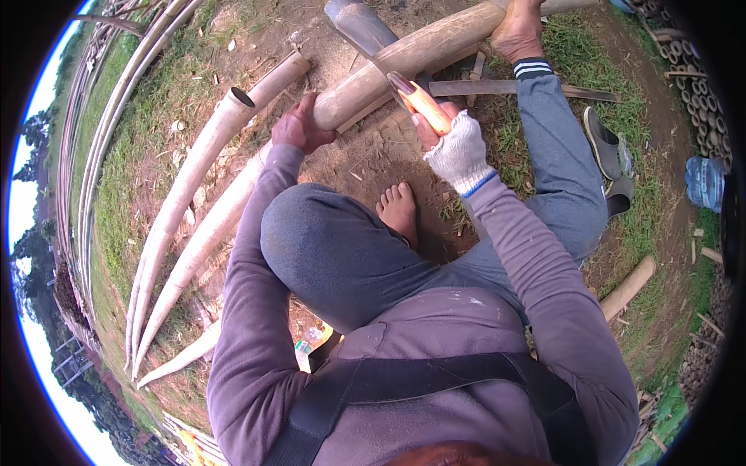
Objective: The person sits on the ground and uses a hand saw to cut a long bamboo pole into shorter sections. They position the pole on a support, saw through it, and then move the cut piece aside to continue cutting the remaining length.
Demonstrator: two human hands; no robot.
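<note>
My right hand (458, 151), in a white knitted glove with a blue hem, is closed round the orange handle of a handsaw (426, 105). Its thin blade runs up and to the left, against or just above a thick tan bamboo pole (412, 58); contact is hard to tell. My bare left hand (299, 128) grips the near left end of that pole. Farther along, my bare right foot (519, 33) presses on the pole's top. Beyond the blade lies a grey, rounded, tube-like thing (361, 29).
More bamboo poles (194, 175) stretch along the left. A long flat blade-like piece (497, 87) lies right of the saw. Grey shoes (606, 147), a blue plastic bottle (705, 183) and a bamboo piece (629, 289) are at right. Stacked cut bamboo (699, 97) lines the far right.
</note>
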